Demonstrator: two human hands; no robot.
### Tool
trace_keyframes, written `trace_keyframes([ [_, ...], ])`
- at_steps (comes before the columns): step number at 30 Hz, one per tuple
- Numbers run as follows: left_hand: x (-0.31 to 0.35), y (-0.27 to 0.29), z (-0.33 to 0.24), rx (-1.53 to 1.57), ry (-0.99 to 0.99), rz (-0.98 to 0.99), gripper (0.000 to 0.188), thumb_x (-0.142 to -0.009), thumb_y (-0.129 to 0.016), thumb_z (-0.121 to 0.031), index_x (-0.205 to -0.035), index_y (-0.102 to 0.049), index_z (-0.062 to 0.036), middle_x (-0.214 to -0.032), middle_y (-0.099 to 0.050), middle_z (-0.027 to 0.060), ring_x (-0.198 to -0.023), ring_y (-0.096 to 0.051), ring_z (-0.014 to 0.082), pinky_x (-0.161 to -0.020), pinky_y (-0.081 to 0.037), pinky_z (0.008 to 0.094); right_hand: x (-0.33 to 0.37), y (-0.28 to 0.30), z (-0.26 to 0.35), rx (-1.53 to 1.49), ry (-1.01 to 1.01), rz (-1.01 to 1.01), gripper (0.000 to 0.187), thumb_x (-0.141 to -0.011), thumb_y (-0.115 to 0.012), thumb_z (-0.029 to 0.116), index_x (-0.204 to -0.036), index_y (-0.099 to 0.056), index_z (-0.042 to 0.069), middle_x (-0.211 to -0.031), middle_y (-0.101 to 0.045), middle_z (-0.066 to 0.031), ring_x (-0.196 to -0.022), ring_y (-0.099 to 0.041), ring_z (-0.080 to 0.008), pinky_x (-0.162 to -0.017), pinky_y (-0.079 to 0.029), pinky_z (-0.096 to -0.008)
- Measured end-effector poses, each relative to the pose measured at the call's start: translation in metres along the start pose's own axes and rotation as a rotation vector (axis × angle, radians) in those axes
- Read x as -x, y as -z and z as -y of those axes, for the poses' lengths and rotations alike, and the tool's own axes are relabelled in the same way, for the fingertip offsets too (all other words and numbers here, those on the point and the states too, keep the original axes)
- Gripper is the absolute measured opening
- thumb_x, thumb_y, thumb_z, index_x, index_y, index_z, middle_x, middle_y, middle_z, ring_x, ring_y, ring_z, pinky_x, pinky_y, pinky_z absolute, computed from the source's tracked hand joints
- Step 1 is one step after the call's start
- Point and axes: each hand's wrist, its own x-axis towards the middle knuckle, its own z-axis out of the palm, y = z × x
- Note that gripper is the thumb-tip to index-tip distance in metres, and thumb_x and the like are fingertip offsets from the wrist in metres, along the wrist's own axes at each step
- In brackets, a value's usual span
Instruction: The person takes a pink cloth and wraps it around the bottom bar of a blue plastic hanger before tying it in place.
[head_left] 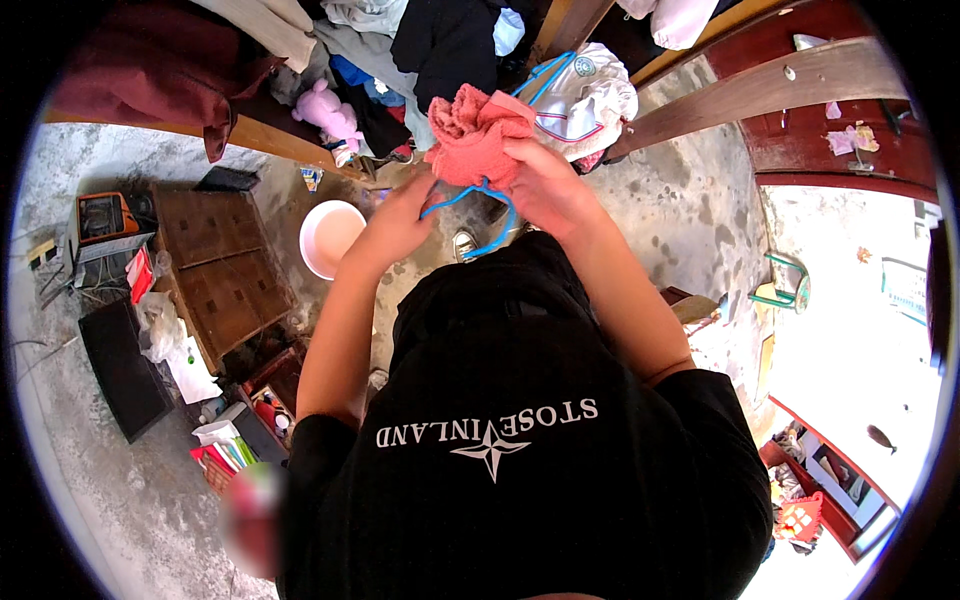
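Bunched up in front of me is a coral-pink fuzzy cloth, perhaps a small towel. My right hand is closed on its right side, thumb pressed against the fabric. At the lower left of the cloth, the closed fingers of my left hand meet its edge. A thin blue loop, shaped like part of a clothes hanger, hangs below the cloth between both hands. Where it passes behind the fabric is hidden.
Beyond my hands lie heaped clothes, a pink plush toy and a white bag-like item with blue straps. A pale bucket stands left on the floor, near a wooden cabinet. Right is a green stool.
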Motion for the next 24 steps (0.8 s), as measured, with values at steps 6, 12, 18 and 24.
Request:
trace_keyframes([
  [6, 0.016, -0.039, -0.015, -0.116, -0.268, -0.212, 0.05, -0.084, -0.048, 0.015, -0.126, -0.066, -0.0054, -0.121, -0.061, 0.0132, -0.114, -0.061, 0.0293, -0.095, -0.051, 0.0353, -0.001, 0.013, 0.011, 0.023, -0.038, -0.091, 0.053, -0.095, -0.068, 0.03, -0.141, -0.054, 0.009, -0.129, -0.067, -0.007, -0.118, -0.065, -0.0207, -0.099, -0.051, -0.0374],
  [12, 0.036, -0.034, -0.004, 0.178, -0.172, -0.1, 0.033, -0.081, -0.055, 0.014, -0.106, -0.071, -0.0006, -0.129, -0.064, 0.0117, -0.093, -0.068, 0.0283, -0.084, -0.055, 0.0343, 0.009, 0.007, 0.067, 0.088, 0.104, -0.217, 0.055, -0.101, -0.061, 0.031, -0.148, -0.045, 0.009, -0.143, -0.057, -0.0089, -0.131, -0.057, -0.0234, -0.105, -0.051, -0.0429],
  [18, 0.042, -0.019, -0.012, -0.027, -0.44, -0.25, 0.023, -0.084, -0.065, 0.005, -0.106, -0.068, 0.0005, -0.137, -0.064, 0.0165, -0.09, -0.071, 0.0272, -0.081, -0.057, 0.036, 0.001, 0.025, 0.088, 0.077, 0.208, -0.329, 0.054, -0.098, -0.068, 0.033, -0.144, -0.05, 0.012, -0.133, -0.064, -0.0089, -0.121, -0.063, -0.0241, -0.105, -0.051, -0.0427],
  [24, 0.046, -0.031, 0.001, -0.149, -0.444, -0.398, 0.019, -0.095, -0.067, -0.014, -0.105, -0.066, 0.0024, -0.124, -0.068, 0.0222, -0.09, -0.07, 0.0405, -0.078, -0.056, 0.0439, -0.001, 0.023, 0.075, 0.096, 0.129, -0.271, 0.052, -0.099, -0.068, 0.031, -0.142, -0.05, 0.009, -0.133, -0.064, -0.0092, -0.122, -0.062, -0.0236, -0.103, -0.052, -0.0402],
])
